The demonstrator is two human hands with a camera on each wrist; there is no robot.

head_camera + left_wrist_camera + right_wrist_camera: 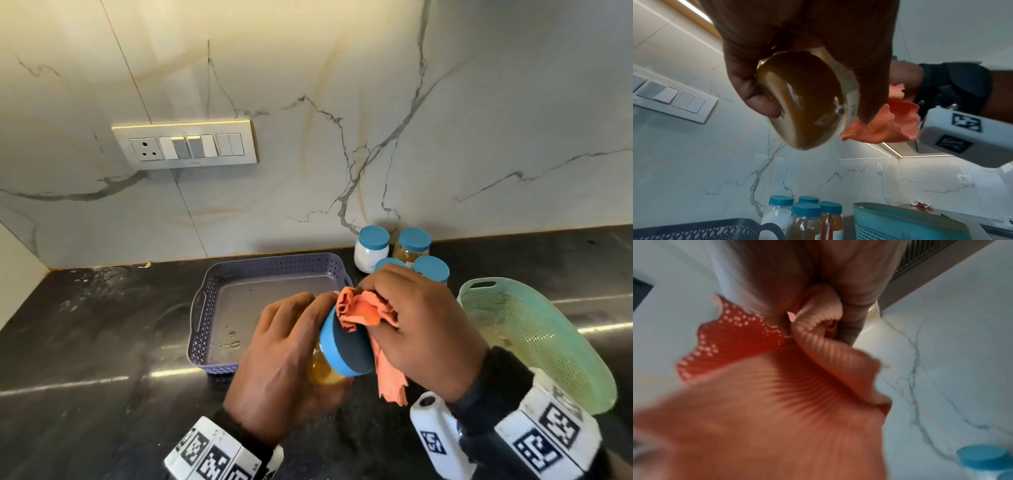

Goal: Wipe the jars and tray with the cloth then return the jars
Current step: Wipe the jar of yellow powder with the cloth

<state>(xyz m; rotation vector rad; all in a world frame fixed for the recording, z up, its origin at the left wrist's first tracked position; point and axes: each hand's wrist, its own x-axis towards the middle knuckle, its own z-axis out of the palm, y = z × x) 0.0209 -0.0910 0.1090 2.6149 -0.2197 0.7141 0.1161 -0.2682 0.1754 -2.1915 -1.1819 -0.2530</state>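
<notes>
My left hand grips a jar of amber contents with a blue lid, tilted so the lid faces me. In the left wrist view the jar's base shows between my fingers. My right hand holds a bunched orange cloth against the lid's upper edge; the cloth fills the right wrist view. The purple perforated tray lies on the dark counter behind my hands, with a few drops on its floor. Several blue-lidded jars stand by the wall to its right.
A pale green perforated basket sits on the counter at the right, close to my right wrist. A switch plate is on the marble wall. The dark counter stretches to the left.
</notes>
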